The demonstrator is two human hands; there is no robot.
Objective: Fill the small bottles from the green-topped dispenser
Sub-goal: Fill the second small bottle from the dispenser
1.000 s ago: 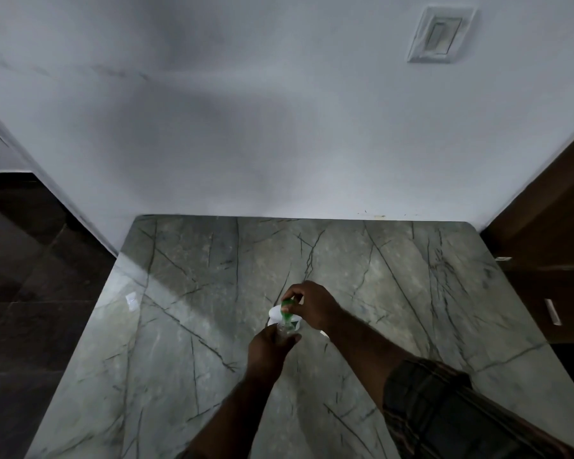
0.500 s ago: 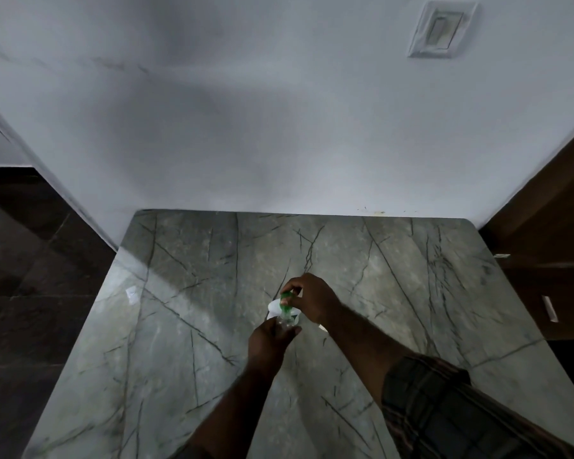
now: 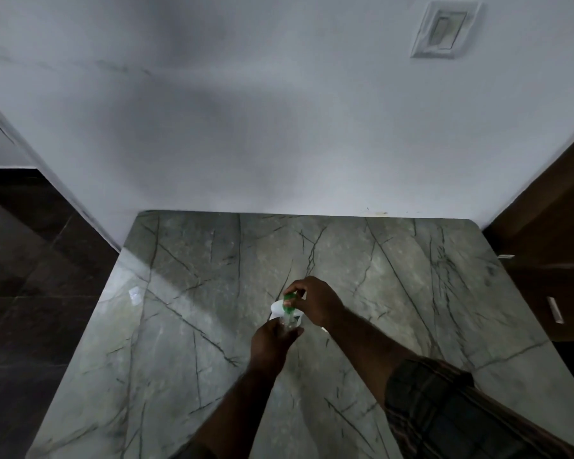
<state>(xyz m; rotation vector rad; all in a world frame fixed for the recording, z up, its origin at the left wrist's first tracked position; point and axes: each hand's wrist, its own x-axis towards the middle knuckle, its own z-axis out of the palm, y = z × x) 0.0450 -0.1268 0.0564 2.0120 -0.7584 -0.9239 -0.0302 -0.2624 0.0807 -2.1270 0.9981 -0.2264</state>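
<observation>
The left hand (image 3: 270,342) grasps a small clear bottle (image 3: 289,323) over the middle of the worktop (image 3: 186,293). The dispenser (image 3: 276,308), white with a green top, is tipped against the bottle's mouth. The right hand (image 3: 317,304) is curled round the green top. Judged step: filling under way. The next move calls for steady alignment while dispensing. The fill level cannot be read.

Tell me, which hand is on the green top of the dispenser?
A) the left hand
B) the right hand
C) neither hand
B: the right hand curls its fingers over the green top of the white dispenser, while the left hand holds a small clear bottle right beside it.
</observation>
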